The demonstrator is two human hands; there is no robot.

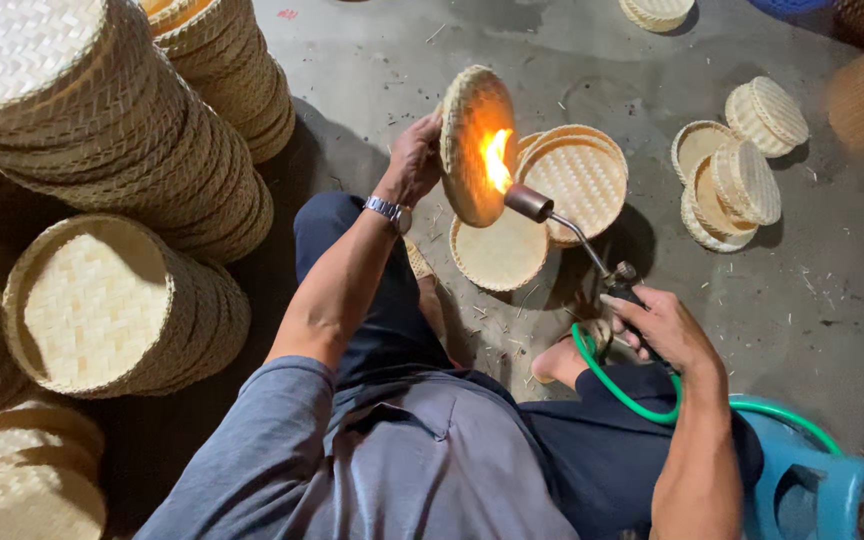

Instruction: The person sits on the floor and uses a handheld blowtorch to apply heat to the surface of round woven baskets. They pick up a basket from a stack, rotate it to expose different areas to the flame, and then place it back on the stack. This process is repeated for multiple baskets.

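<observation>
The left hand point(414, 158) is closed on the rim of a round woven bamboo tray point(475, 145), holding it up on edge above the floor, a silver wristwatch point(389, 211) on that wrist. The tray is shallow, pale straw at its rim, and its tilted inner face glows deep orange where a flame point(496, 160) licks across it. The right hand point(664, 325) is wrapped around the handle of a gas torch point(572, 235), whose thin bent pipe runs up and left to a brown nozzle just beside the tray's face. A green hose point(624, 392) loops from the torch handle past the person's knee toward a blue plastic stool point(822, 490) at the near right.

Just beyond the lit tray, two more trays point(542, 215) lie flat on the grey concrete floor point(812, 300), overlapping each other. Farther right sits a small cluster of woven lids point(737, 170), some leaning on one another. To the left, tall leaning stacks of trays point(122, 130) crowd the scene, with another stack lying on its side point(102, 300) nearer the person, its woven bottom facing up. Bits of straw litter the floor around the bare foot.
</observation>
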